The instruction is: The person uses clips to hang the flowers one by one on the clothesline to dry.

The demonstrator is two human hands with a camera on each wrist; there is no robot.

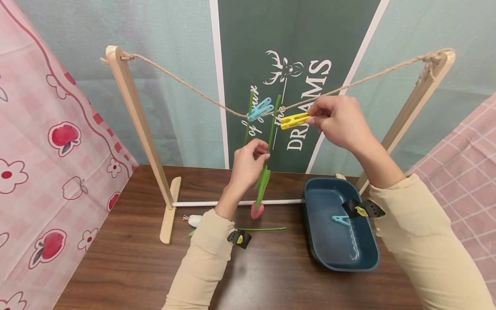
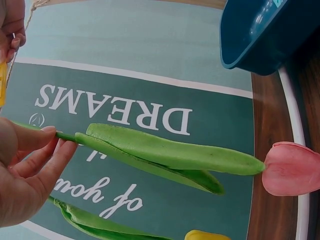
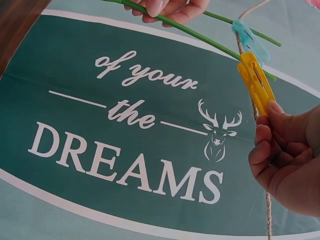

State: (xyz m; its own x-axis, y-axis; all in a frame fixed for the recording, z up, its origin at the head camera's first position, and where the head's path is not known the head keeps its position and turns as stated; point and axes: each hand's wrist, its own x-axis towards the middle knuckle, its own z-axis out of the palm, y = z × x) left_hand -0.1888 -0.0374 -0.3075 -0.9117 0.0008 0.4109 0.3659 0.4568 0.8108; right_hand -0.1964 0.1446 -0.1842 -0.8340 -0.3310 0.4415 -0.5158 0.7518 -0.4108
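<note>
My left hand point(image 1: 249, 161) pinches the green stem of a pink tulip point(image 2: 290, 169), which hangs bloom down with its leaves point(image 2: 165, 155) below the fingers. The stem's upper end crosses the twine point(image 1: 186, 84) near its lowest part. In my right hand point(image 1: 341, 120) a yellow clothespin point(image 1: 295, 120) is pinched at its handle end, its nose pointing left, close to the stem. Just to the left, a blue clothespin point(image 1: 260, 109) clips a second stem on the twine. That stem's flower has a yellow bloom point(image 2: 207, 235), partly cut off in the left wrist view.
The twine hangs between two wooden posts point(image 1: 141, 129) joined by a white rod point(image 1: 217, 203). A dark blue basin point(image 1: 315, 241) at the right holds a light blue clothespin point(image 1: 341, 220). On the table point(image 1: 271, 275), a white flower point(image 1: 193, 220) lies partly behind my left sleeve.
</note>
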